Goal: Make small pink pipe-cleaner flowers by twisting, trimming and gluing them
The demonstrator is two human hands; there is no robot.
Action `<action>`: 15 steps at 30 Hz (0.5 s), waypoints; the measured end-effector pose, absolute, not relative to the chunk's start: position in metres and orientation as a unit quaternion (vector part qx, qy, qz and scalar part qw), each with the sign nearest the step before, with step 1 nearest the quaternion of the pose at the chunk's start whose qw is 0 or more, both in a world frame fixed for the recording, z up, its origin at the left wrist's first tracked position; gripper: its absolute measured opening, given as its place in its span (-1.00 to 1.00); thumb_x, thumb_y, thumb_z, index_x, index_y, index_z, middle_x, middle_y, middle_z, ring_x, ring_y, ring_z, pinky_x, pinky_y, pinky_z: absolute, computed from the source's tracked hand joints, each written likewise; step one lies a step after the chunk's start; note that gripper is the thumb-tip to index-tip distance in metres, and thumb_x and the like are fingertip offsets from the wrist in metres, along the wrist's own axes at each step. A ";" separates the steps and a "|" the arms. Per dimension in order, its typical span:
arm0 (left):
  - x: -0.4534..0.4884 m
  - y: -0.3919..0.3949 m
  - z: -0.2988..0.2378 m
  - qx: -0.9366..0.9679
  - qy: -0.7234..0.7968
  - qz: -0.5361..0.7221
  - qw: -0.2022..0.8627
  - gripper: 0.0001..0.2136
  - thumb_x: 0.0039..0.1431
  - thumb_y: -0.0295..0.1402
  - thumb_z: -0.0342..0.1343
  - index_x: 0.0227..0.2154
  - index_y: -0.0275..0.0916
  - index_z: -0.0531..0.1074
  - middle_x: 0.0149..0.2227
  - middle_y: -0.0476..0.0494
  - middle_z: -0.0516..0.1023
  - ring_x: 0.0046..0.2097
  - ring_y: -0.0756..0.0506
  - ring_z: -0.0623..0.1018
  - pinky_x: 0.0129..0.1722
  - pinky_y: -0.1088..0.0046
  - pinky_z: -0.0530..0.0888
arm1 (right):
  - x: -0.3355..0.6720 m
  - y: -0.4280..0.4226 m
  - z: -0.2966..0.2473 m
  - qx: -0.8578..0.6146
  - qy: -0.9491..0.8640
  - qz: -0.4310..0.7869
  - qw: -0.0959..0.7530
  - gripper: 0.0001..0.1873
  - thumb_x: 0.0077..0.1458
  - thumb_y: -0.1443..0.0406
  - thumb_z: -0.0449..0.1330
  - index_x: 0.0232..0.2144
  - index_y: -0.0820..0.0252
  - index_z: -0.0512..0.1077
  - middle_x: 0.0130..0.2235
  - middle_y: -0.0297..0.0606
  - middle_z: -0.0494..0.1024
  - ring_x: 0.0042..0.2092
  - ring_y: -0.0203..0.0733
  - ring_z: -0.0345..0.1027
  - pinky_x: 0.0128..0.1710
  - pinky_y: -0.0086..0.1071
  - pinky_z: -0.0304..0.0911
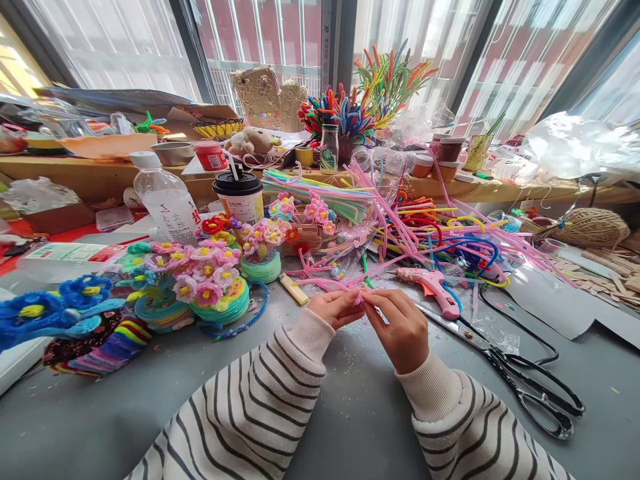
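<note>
My left hand (336, 308) and my right hand (400, 327) meet over the grey table (350, 400), both in striped sleeves. Their fingertips pinch a small pink pipe cleaner piece (359, 298) between them. A pink glue gun (433, 287) lies just right of my right hand, and black scissors (525, 380) lie further right. Behind my hands is a heap of coloured pipe cleaners (430, 230).
Finished pipe-cleaner flower pots (215, 283) and blue flowers (50, 310) stand at the left. A plastic bottle (167, 200) and a lidded cup (241, 195) stand behind them. A twine ball (590, 228) and wooden sticks (605, 270) lie at the right. A cluttered shelf runs under the windows.
</note>
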State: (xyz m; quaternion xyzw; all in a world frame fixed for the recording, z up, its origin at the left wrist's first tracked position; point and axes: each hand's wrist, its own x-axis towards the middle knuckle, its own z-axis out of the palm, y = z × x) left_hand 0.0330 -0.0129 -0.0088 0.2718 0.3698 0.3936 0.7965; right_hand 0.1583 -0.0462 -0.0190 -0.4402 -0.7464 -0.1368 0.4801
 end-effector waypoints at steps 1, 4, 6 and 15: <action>0.033 -0.013 -0.010 0.277 0.365 0.390 0.799 -0.90 -0.18 -0.44 0.15 -0.54 -0.38 0.46 -0.54 -0.12 0.53 -0.44 0.01 0.51 -0.38 0.58 0.45 | 0.158 -0.046 -0.019 -0.440 -0.749 -0.141 0.476 -0.87 -0.08 0.45 0.08 -0.40 0.27 0.38 -0.46 -0.20 0.46 -0.36 -0.26 0.28 -0.33 -0.38 0.23; 0.032 -0.012 -0.011 0.283 0.360 0.390 0.799 -0.86 -0.26 -0.42 0.20 -0.54 -0.37 0.47 -0.52 -0.12 0.53 -0.42 0.00 0.51 -0.33 0.54 0.44 | 0.155 -0.048 -0.019 -0.448 -0.746 -0.154 0.469 -0.88 -0.08 0.44 0.08 -0.43 0.27 0.39 -0.48 -0.21 0.46 -0.38 -0.26 0.27 -0.35 -0.39 0.22; 0.032 -0.013 -0.010 0.287 0.361 0.393 0.796 -0.85 -0.30 -0.41 0.21 -0.56 -0.37 0.47 -0.52 -0.12 0.53 -0.43 0.00 0.50 -0.31 0.51 0.43 | 0.155 -0.049 -0.019 -0.454 -0.740 -0.166 0.468 -0.89 -0.08 0.43 0.08 -0.45 0.25 0.39 -0.49 -0.23 0.46 -0.40 -0.26 0.27 -0.36 -0.38 0.20; 0.036 -0.016 -0.009 0.350 0.374 0.487 0.708 -0.78 -0.37 -0.35 0.22 -0.55 -0.33 0.49 -0.43 -0.11 0.53 -0.30 -0.04 0.46 -0.19 0.46 0.35 | 0.157 -0.046 -0.019 -0.452 -0.734 -0.064 0.503 -0.88 -0.08 0.41 0.10 -0.41 0.20 0.39 -0.45 -0.26 0.45 -0.37 -0.26 0.25 -0.35 -0.36 0.19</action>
